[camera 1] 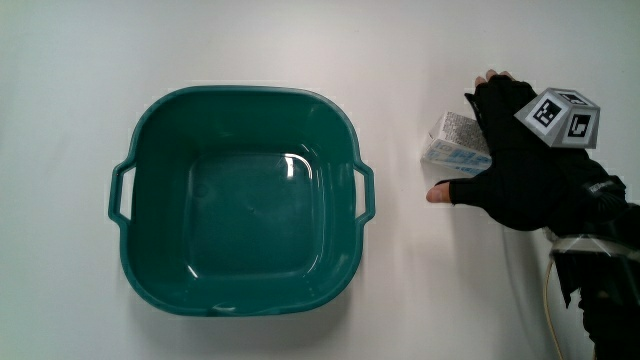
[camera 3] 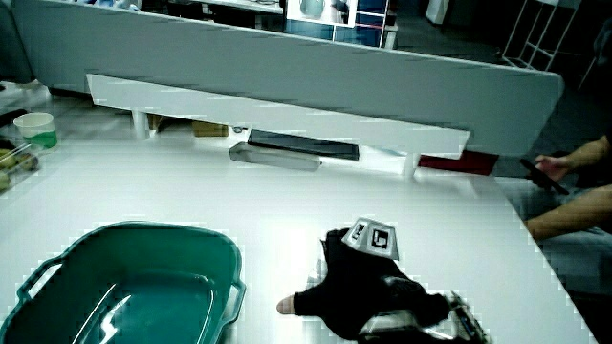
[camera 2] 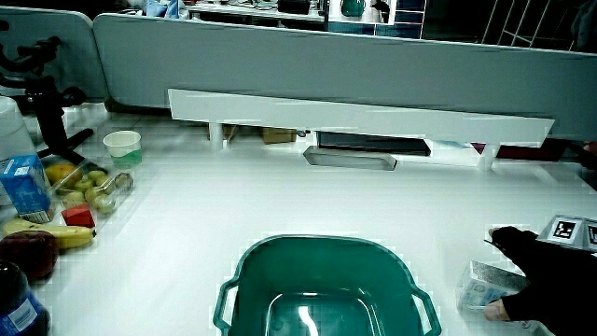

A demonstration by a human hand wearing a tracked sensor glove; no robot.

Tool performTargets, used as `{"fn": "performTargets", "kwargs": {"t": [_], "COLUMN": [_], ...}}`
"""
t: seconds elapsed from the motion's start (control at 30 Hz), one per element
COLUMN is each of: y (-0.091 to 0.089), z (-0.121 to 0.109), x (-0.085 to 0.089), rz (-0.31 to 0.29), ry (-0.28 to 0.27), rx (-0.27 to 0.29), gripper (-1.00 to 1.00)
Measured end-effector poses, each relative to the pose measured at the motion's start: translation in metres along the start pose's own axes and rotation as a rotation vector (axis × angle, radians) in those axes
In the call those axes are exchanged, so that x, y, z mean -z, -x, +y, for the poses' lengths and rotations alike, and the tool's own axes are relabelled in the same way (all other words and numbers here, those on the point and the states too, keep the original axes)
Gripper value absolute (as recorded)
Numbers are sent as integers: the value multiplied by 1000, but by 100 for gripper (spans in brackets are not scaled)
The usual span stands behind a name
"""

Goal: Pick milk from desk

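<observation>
Two things sit on the white table (camera 1: 60, 40). The larger is an empty teal basin (camera 1: 240, 92) with side handles, filling the middle of the frame in the main view. The smaller is the milk carton (camera 1: 455, 142), lying on the table beside the basin and well clear of its handle. It also shows in a side view (camera 2: 478, 285).

The hand (camera 1: 510, 165) is over the carton's end away from the basin, covering part of it. The fingers are spread, with the thumb (camera 1: 438, 194) nearer the person and a strip of bare table between it and the carton. We judge the hand apart, not yet clamped.

We expect this small paper carton to be light, with smooth, slightly slippery walls that give under a hard squeeze. We would grip its two long flat faces near the middle, firmly but gently.

The patterned cube (camera 1: 560, 115) rides on the back of the glove.
</observation>
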Motion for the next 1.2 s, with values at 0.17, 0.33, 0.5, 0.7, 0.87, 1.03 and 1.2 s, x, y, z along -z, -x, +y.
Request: {"fn": "performTargets", "kwargs": {"t": [0.17, 0.33, 0.5, 0.7, 0.87, 1.03, 1.2], "y": [-13, -17, -20, -20, -19, -19, -19], "z": [9, 14, 16, 14, 11, 10, 11], "x": [2, 5, 4, 3, 1, 1, 1], "rz": [22, 19, 15, 12, 20, 19, 18], "ry": [3, 16, 9, -35, -71, -102, -126], "rx": [38, 52, 60, 39, 18, -3, -15], "gripper": [0, 0, 0, 5, 18, 31, 44]}}
